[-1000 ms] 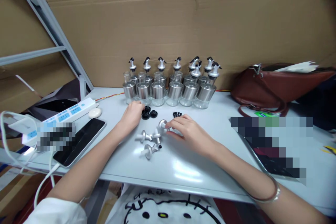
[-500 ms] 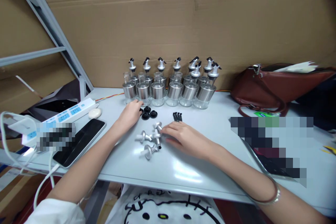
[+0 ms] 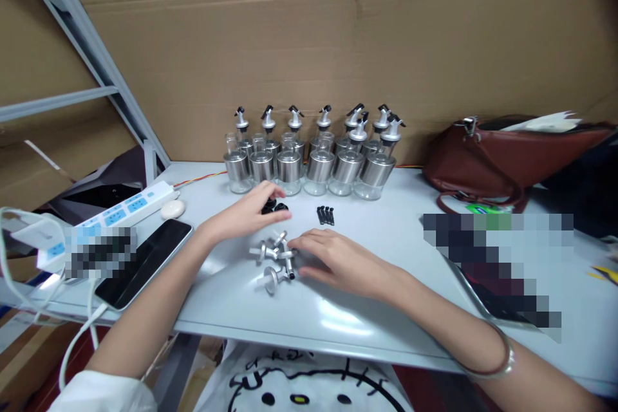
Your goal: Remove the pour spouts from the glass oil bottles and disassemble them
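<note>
Silver spouts lie clustered on the surface, nearer its front edge. Right hand beside them, grip half spread, nothing held that I see; left hand at black stoppers, grip gaping, apparently empty. Careless nudge could roll spouts edgeward.

Loose spouts in the middle are silver-grey, stoppers toward 12 and levers toward 1 o'clock are just black, and the bottles up at 12 are clear glass with silver bands. Bag at 3 is reddish brown, power strip at 9 is white with light blue patches, shirt at 6 is white with black cartoon lines.
</note>
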A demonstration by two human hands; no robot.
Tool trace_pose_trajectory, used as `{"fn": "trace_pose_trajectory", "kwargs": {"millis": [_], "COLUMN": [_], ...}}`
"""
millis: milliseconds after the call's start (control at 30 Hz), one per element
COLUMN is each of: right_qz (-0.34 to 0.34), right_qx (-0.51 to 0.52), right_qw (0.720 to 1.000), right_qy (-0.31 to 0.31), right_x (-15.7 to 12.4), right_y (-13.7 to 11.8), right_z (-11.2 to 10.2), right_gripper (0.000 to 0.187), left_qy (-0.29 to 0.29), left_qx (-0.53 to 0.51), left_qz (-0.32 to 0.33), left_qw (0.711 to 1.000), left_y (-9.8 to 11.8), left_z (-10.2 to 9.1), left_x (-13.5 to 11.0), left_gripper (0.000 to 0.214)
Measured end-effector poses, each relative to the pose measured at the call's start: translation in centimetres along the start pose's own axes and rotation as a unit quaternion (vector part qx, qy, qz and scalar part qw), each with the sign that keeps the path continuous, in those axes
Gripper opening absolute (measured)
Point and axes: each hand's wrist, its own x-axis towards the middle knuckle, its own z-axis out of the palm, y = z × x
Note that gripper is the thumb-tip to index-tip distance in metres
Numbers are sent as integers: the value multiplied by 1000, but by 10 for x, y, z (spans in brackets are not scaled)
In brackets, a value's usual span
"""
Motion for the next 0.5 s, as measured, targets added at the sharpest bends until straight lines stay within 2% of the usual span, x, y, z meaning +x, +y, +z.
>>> {"fn": "trace_pose_trajectory", "kwargs": {"millis": [100, 167, 233, 333, 500], "right_qz": [-9, -18, -24, -25, -33], "right_qx": [6, 12, 14, 14, 2], "right_qw": [1000, 1000, 1000, 1000, 999], "right_qy": [1, 4, 7, 10, 33], "right_x": [0, 0, 0, 0, -1], "right_y": [0, 1, 1, 0, -2], "right_z": [0, 0, 1, 1, -1], "right_gripper": [31, 31, 32, 31, 24], "left_qy": [-110, -173, -222, -263, -275], "left_qx": [-115, -139, -143, -130, -137], "left_qz": [19, 38, 61, 88, 101], "left_qw": [987, 974, 963, 952, 946], "left_y": [10, 16, 19, 19, 14], "left_z": [-2, 0, 3, 8, 9], "left_x": [-7, -10, -11, -9, -8], "left_gripper": [72, 94, 107, 111, 107]}}
